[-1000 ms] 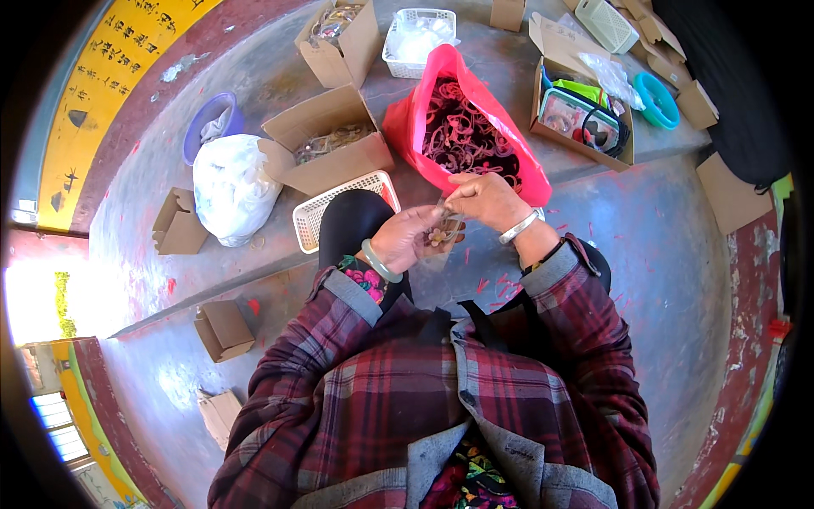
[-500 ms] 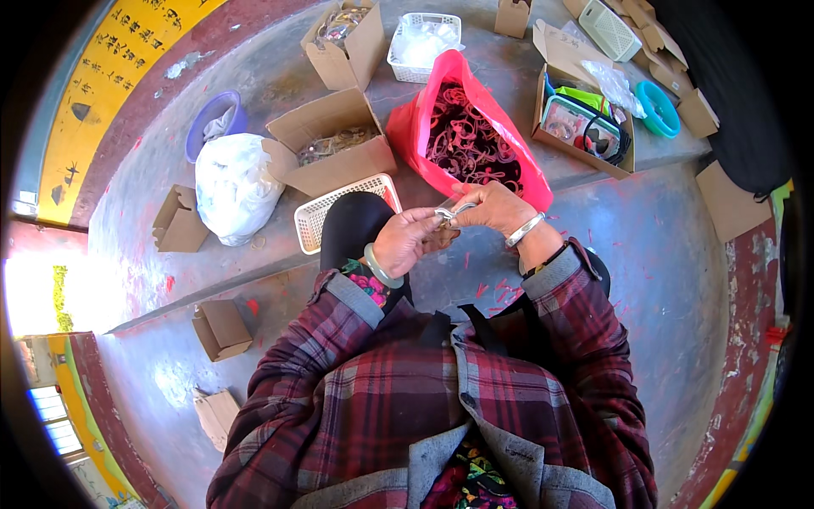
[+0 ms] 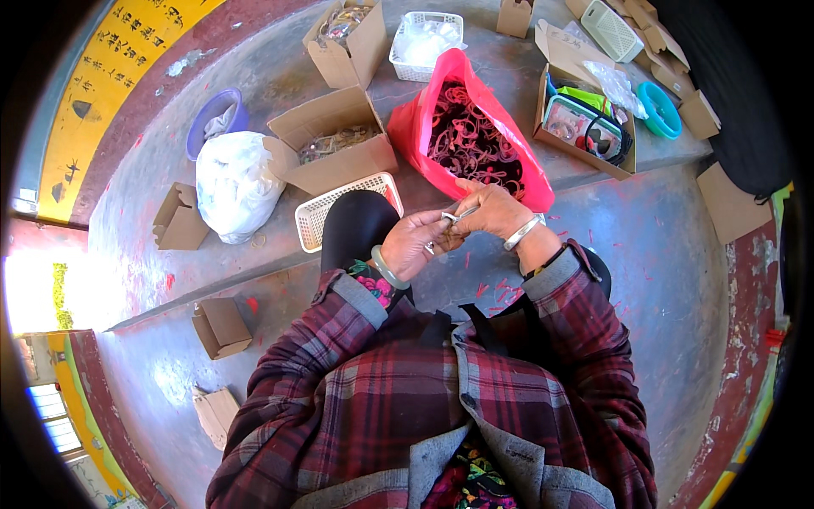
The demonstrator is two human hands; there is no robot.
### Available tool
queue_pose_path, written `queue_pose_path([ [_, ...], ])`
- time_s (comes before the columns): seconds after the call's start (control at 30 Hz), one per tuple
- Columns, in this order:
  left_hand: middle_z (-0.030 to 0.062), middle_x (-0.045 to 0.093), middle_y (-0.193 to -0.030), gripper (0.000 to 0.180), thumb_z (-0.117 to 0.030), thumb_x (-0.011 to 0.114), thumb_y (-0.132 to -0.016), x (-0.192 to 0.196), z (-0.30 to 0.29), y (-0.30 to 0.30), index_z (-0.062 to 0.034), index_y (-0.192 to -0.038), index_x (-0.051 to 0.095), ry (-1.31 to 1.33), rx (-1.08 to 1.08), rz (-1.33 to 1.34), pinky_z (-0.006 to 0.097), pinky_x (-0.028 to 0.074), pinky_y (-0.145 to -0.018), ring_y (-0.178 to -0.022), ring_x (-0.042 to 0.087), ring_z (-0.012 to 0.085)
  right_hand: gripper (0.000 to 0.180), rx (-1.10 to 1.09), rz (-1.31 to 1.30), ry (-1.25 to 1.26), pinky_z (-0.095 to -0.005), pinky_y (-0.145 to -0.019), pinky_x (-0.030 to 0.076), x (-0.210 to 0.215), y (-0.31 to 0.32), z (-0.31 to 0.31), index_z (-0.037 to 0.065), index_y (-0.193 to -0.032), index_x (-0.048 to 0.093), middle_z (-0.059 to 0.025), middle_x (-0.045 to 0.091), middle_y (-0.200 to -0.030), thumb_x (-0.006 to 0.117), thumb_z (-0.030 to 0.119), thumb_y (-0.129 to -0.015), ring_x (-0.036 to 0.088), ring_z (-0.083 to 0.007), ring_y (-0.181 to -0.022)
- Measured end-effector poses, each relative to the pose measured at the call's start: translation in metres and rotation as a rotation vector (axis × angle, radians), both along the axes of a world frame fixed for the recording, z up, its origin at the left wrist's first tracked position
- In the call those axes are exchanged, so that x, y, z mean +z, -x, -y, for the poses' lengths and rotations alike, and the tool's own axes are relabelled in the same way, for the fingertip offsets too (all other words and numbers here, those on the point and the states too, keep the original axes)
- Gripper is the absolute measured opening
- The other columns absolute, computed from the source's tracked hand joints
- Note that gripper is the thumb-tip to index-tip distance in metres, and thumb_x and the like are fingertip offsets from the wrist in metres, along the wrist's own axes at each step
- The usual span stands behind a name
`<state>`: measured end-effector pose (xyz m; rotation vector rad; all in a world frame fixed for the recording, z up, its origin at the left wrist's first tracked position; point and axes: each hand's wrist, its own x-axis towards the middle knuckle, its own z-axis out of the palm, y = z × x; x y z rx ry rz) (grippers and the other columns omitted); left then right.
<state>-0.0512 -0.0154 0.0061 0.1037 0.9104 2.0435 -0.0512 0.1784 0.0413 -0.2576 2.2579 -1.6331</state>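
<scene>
Above my knees, both hands meet over a small pale looped band [image 3: 450, 218], too small to make out fully. My left hand [image 3: 413, 244], with a pale bangle at its wrist and a ring, pinches one side of it. From the right, my right hand [image 3: 496, 210], wearing a silver bangle, grips the other side with curled fingers. Just beyond the hands stands an open pink bag [image 3: 407, 127] full of tangled pinkish loops [image 3: 475, 140]. A cream plastic basket [image 3: 309, 225] sits by my left knee.
Beyond the basket are an open cardboard box [image 3: 339, 165] of small packets and a stuffed white plastic bag [image 3: 237, 187]. A box with a green-edged case [image 3: 585, 127] and a teal basin [image 3: 659, 110] stand far right. A raised floor step [image 3: 627, 174] crosses ahead.
My fingers have shifted around the pale band, and my left hand has turned slightly, with its ring showing. The surrounding boxes and bags stay where they were.
</scene>
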Motion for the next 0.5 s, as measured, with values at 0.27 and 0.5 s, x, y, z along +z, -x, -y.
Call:
queue_pose_path([
  [0.27,0.0127,0.056,-0.111,0.039,-0.015,0.050,-0.090,0.0022,-0.0034,-0.0029,0.0048,-0.122,0.044,-0.073,0.030,-0.004,0.037,0.045,-0.091,-0.101,0.057,0.0222,0.020,0.044,0.071,0.005,-0.0365,-0.105,0.024,0.0021,-0.0025,-0.0023,0.004,-0.075,0.070,-0.0104,0.067,-0.080,0.073,0.016,-0.059,0.031,-0.0280,-0.128],
  [0.5,0.0118,0.057,-0.108,0.035,-0.010,0.049,-0.089,0.0034,-0.0044,-0.0036,0.0034,-0.122,0.045,0.003,0.075,-0.029,0.036,0.045,-0.090,-0.100,0.057,0.0213,0.029,0.057,-0.007,-0.090,-0.0352,-0.099,0.032,-0.0017,0.0015,-0.0086,0.006,-0.087,0.069,-0.0123,0.066,-0.094,0.073,0.020,-0.061,0.037,-0.0279,-0.125],
])
